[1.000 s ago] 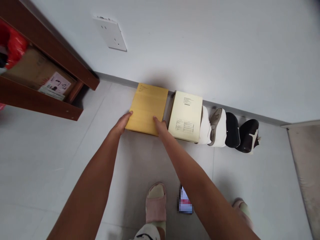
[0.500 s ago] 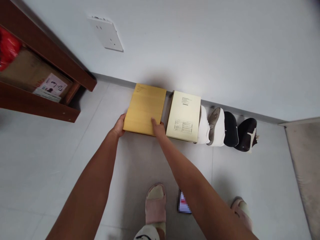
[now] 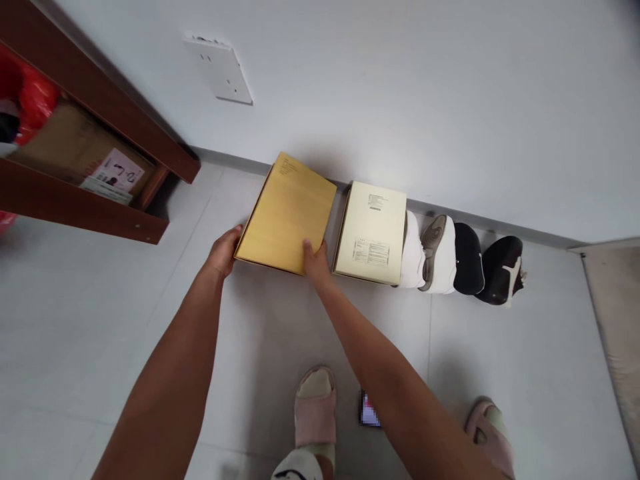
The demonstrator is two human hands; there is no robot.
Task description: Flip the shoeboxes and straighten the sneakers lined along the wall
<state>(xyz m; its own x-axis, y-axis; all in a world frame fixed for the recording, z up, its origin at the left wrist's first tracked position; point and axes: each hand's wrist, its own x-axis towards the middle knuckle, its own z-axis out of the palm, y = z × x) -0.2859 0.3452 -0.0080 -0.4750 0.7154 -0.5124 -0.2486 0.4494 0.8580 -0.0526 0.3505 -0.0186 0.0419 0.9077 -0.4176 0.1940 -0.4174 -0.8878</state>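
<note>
1. Underfoot: pink slipper planted on smooth tile, with a small blurred item lying just beside it. Easily trodden on or kicked by any shift of weight while bent this far forward.
2. Left hand: curled round the near left corner of the yellow box, thumb on top, fingertips tucked out of sight under the edge. Impossible to tell how deep that hold goes. Likely to slip off if only a corner's worth.
3. Right hand: clamped on the near right corner, thumb pressed on the lid, fingers hidden below. Squeezed into the narrow gap next to the pale box, so apt to nudge it with the knuckles.
4. Yellow box itself: down on the floor by the wall, skewed, far corner close to the skirting. Cannot tell whether clear of the tile. Held at the lid's edge only, so at risk of parting from its base.
5. Pale box: touching the white shoe, then the black shoes, all stood on end along the wall. Could topple in a row from one sideways shove.
6. Skirting and white wall: liable to be scuffed by that far corner.
</note>
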